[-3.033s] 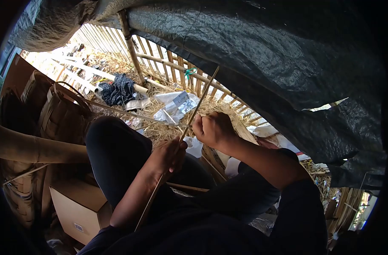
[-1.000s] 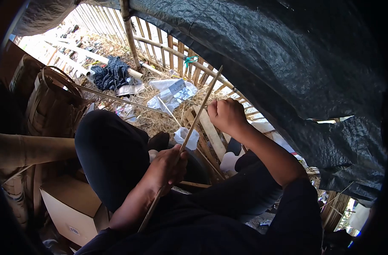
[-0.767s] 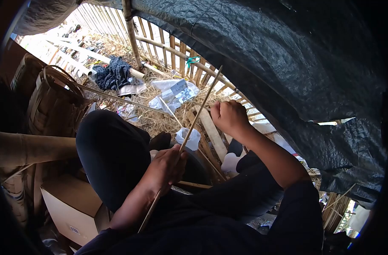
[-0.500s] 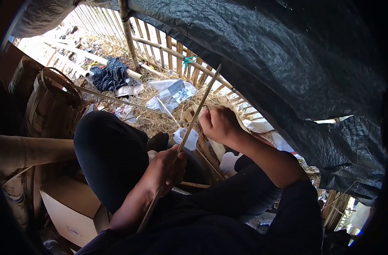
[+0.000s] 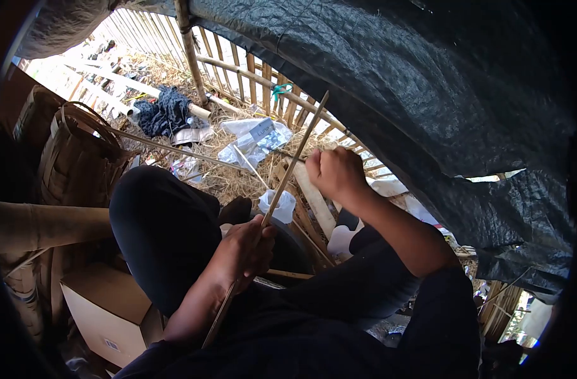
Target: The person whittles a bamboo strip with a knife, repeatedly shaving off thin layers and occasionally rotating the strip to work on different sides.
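My left hand (image 5: 245,249) is wrapped round a long, narrow bamboo strip (image 5: 293,165). The strip slants from my lap up to the right, its pointed end high in front of the fence. Just right of the strip, my right hand (image 5: 336,175) is closed in a fist with the thumb side toward it. A thin, dark blade-like tool (image 5: 285,155) juts left from that fist and crosses the strip; its handle is hidden by the fingers. My bent knees lie on both sides of the hands.
Black plastic sheeting (image 5: 427,95) hangs at the right, beside a bamboo fence (image 5: 257,79). Straw, clear plastic packaging (image 5: 254,142) and dark cloth (image 5: 165,112) cover the ground ahead. On the left are a woven basket (image 5: 77,158), a thick bamboo pole (image 5: 54,225) and a cardboard box (image 5: 105,316).
My right hand has moved slightly right, away from the strip, and the dark tool now shows between them. My left hand keeps its hold, with the strip nearly still.
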Action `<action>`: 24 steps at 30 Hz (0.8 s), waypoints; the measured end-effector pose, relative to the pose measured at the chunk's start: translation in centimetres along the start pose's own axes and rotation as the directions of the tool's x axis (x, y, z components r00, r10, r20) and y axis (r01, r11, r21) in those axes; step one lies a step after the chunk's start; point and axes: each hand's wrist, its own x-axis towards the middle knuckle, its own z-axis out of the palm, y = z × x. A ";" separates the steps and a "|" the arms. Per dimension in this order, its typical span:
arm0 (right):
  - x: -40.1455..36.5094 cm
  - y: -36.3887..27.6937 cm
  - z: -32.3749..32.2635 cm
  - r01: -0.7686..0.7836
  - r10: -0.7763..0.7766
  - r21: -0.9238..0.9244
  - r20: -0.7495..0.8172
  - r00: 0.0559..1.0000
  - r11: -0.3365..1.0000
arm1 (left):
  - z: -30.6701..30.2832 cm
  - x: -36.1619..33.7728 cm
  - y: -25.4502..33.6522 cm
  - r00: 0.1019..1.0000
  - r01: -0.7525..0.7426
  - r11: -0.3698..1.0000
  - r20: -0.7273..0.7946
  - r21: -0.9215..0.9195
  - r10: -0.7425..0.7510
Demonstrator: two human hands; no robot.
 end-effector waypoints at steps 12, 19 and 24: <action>0.8 1.2 0.4 -0.110 0.108 0.015 0.102 0.989 0.994 | -0.7 0.0 0.0 0.973 -0.120 0.932 -0.147 0.341 0.178; 0.2 -0.3 0.2 -0.083 0.083 -0.007 0.060 0.995 0.997 | -0.5 0.0 -0.3 0.976 -0.094 0.936 -0.155 0.340 0.154; -1.7 -4.2 -1.3 0.026 -0.041 0.110 0.135 0.990 0.994 | 0.0 -0.4 0.0 0.985 -0.052 0.968 -0.150 0.244 0.091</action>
